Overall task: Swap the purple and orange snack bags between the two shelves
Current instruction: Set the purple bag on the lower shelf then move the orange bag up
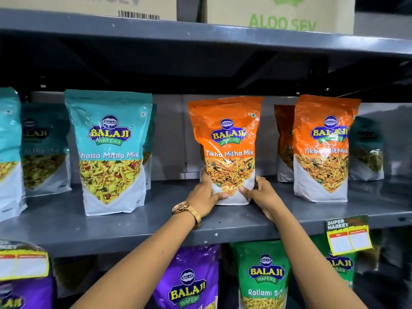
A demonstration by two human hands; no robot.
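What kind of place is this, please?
Most likely a supermarket snack aisle: a grey metal shelf holds rows of branded snack bags such as the orange bag, a "Super Market" price tag hangs on its edge, and stock cartons sit above.

We are looking through a single head camera, facing the shelving straight on and close. It is sitting about level with the middle shelf (66, 230), tilting slightly down, so we are seeing the underside of the top shelf (200, 34) and only the bag tops (189, 275) of the row below.
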